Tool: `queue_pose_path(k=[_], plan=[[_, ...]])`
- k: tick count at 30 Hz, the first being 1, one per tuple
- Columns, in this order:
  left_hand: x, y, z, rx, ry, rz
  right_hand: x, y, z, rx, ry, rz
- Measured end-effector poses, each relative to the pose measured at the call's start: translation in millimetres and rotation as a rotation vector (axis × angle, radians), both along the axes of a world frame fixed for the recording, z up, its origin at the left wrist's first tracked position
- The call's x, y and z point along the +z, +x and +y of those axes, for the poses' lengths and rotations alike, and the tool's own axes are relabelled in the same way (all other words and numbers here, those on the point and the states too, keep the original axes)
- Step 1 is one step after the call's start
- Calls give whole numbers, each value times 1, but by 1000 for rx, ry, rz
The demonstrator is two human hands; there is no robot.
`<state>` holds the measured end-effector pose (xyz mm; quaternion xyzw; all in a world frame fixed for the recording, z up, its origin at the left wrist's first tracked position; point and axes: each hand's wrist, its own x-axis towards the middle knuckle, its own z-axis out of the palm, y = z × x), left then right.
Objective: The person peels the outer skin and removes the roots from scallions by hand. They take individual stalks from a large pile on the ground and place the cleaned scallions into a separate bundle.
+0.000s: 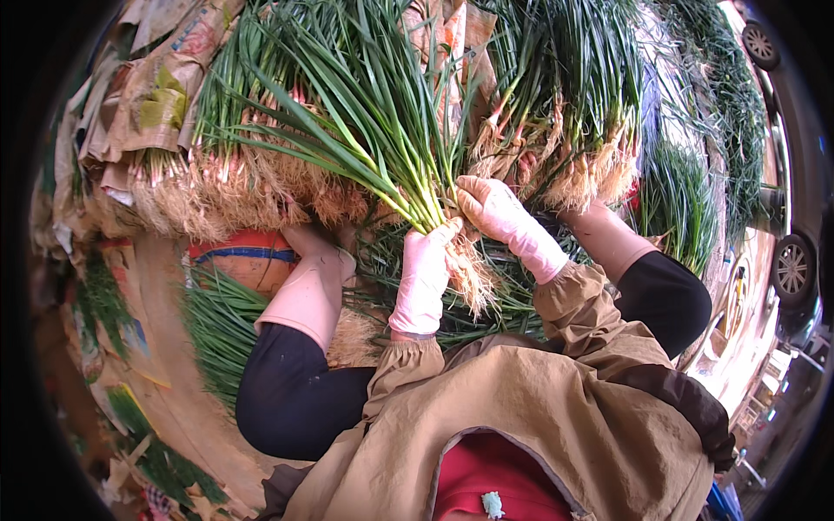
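My left hand (427, 267), in a pale glove, is closed around the lower stalks of a bunch of green garlic shoots (397, 130). Their long green leaves fan up and away from me. The pale stringy roots (472, 277) hang below and to the right of the left hand. My right hand (485, 202), also gloved, is at the right side of the bunch, its fingertips pinched at the base of a stalk; how much it grips is partly hidden.
Rooted green bunches lie beyond at the left (215, 176) and right (599, 117). Brown sacking (143, 98) covers some at the far left. Loose leaves (515, 312) lie between my legs, and another bunch (221, 332) beside my left leg. A parked vehicle (805, 228) stands at the far right.
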<state>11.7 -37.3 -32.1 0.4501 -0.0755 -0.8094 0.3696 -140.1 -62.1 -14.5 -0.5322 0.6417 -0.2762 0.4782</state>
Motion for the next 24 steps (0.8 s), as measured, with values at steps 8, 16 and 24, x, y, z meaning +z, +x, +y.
queue_pose_path(k=[8,16,24], plan=[[36,1,6,-22,-30,133,-44,-55,8,-313,5,322],[25,-2,11,-83,-97,4,-10,-9,8,-183,-3,-127],[48,14,10,-74,-55,142,-12,-66,1,-56,295,430]])
